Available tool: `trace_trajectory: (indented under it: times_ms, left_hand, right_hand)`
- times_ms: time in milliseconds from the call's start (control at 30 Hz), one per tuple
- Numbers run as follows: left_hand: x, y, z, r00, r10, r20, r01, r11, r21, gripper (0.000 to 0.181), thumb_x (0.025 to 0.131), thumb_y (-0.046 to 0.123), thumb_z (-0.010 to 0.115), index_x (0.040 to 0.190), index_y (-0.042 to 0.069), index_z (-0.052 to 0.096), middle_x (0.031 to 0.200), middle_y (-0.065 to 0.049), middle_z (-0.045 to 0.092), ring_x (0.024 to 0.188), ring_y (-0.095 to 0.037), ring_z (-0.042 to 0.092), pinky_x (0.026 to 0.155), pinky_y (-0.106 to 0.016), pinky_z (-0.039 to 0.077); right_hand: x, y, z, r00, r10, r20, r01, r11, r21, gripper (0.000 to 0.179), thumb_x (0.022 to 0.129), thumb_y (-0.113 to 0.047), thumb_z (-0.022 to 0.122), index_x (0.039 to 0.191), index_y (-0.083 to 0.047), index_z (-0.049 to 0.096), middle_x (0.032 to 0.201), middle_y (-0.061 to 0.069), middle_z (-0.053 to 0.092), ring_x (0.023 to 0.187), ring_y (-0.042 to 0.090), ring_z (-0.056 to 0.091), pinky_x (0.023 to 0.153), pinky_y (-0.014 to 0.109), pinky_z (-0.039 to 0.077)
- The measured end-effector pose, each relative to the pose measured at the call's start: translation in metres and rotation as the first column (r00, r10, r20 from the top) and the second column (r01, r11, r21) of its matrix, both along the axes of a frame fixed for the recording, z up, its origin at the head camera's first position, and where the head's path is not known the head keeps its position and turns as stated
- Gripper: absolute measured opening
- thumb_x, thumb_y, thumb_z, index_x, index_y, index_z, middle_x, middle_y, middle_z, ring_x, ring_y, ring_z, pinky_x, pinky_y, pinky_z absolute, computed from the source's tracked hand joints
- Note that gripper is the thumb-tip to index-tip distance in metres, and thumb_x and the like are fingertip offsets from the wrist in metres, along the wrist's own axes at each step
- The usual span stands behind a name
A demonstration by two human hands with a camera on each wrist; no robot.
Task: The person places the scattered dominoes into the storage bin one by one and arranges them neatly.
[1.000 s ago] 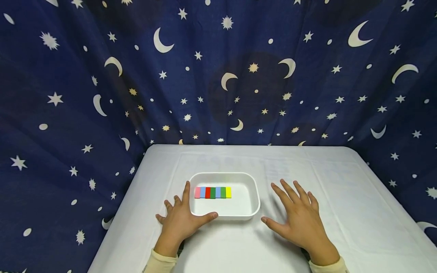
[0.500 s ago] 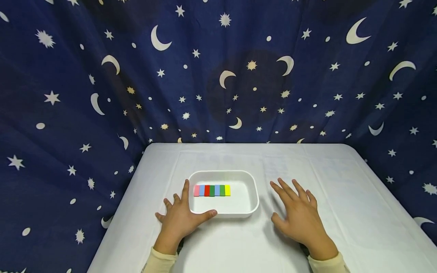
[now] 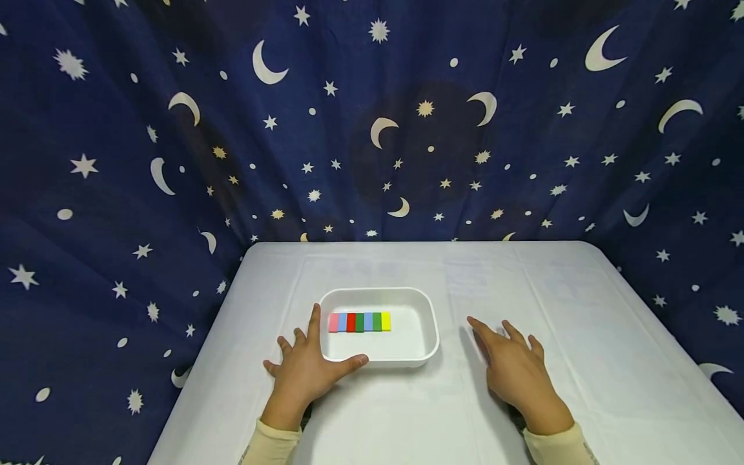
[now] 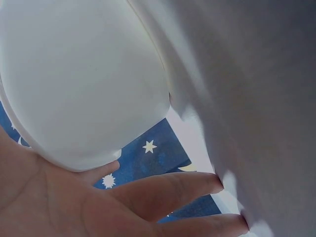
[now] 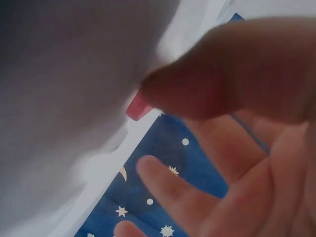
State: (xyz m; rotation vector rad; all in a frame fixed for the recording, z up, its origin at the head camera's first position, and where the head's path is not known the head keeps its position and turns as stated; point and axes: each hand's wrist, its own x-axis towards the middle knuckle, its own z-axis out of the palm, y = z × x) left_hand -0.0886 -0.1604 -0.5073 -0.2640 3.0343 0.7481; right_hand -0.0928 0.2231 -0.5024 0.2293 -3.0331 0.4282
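Note:
A white rectangular tray sits on the table, with a row of coloured tiles in its left half: pink, blue, red, green and yellow among them. My left hand spreads around its front left corner, index finger along the left side and thumb at the front rim. In the left wrist view, the tray's white wall lies against that hand. My right hand is low over the table right of the tray. A small pinkish-red block shows at its thumb tip, pinched there; the head view hides it.
A white cloth covers the table. Behind and at both sides hangs a dark blue curtain with moons and stars, meeting the table's far edge.
My right hand's thumb has drawn in under the palm and its fingers have bent down, from spread to pinching. The left hand holds its place at the tray. The head view has shifted slightly.

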Motion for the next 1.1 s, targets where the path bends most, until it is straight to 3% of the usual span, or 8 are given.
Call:
trace_trajectory:
  times_ms: [133, 367, 600, 900, 1100]
  left_hand:
    - [-0.0007, 0.0001, 0.0004, 1.000, 0.001, 0.000, -0.001, 1.000, -0.001, 0.151, 0.048, 0.110, 0.057, 0.170, 0.040, 0.004, 0.151, -0.033, 0.049, 0.144, -0.070, 0.023, 0.092, -0.097, 0.011]
    - [-0.0017, 0.0000, 0.0003, 1.000, 0.002, -0.013, -0.002, 1.000, 0.013, 0.150, 0.049, 0.107, 0.061, 0.171, 0.037, 0.008, 0.150, -0.032, 0.049, 0.144, -0.070, 0.023, 0.092, -0.097, 0.011]
    - [-0.0003, -0.0003, 0.0001, 1.000, 0.000, -0.005, 0.000, 1.000, 0.005, 0.150, 0.049, 0.109, 0.058, 0.170, 0.041, 0.003, 0.151, -0.032, 0.049, 0.144, -0.070, 0.023, 0.092, -0.097, 0.011]
    - [-0.0004, -0.0001, -0.0007, 1.000, 0.001, -0.005, -0.001, 1.000, 0.005, 0.150, 0.049, 0.108, 0.059, 0.170, 0.041, 0.004, 0.151, -0.033, 0.048, 0.144, -0.070, 0.023, 0.092, -0.096, 0.011]
    - [-0.0008, -0.0004, -0.0013, 1.000, 0.002, -0.005, -0.002, 1.000, 0.003, 0.150, 0.049, 0.108, 0.060, 0.171, 0.038, 0.008, 0.151, -0.032, 0.049, 0.144, -0.070, 0.023, 0.092, -0.097, 0.011]
  right_hand:
    - [-0.0015, 0.0018, -0.0001, 0.999, -0.025, 0.019, 0.025, 1.000, 0.002, 0.076, 0.087, 0.014, 0.060, 0.154, -0.023, 0.055, 0.118, 0.016, 0.076, 0.136, 0.054, 0.049, 0.102, 0.086, 0.021]
    - [-0.0022, 0.0030, 0.0015, 0.999, -0.028, 0.025, 0.028, 1.000, -0.006, 0.077, 0.084, 0.016, 0.062, 0.151, -0.020, 0.057, 0.117, 0.016, 0.077, 0.133, 0.051, 0.054, 0.101, 0.086, 0.022]
    - [-0.0011, 0.0024, 0.0006, 0.999, -0.028, 0.016, 0.028, 1.000, -0.002, 0.075, 0.082, 0.016, 0.065, 0.149, -0.018, 0.060, 0.115, 0.017, 0.077, 0.129, 0.050, 0.057, 0.102, 0.085, 0.024]
    - [0.0011, 0.0007, 0.0013, 0.999, 0.018, -0.029, -0.018, 1.000, -0.004, 0.076, 0.077, 0.011, 0.068, 0.147, -0.016, 0.061, 0.118, 0.021, 0.074, 0.120, 0.049, 0.063, 0.097, 0.086, 0.030]
    - [0.0002, 0.0005, 0.0001, 0.997, 0.045, -0.059, -0.045, 0.999, 0.004, 0.067, 0.078, 0.006, 0.074, 0.141, -0.012, 0.064, 0.114, 0.018, 0.076, 0.113, 0.048, 0.065, 0.092, 0.081, 0.038]
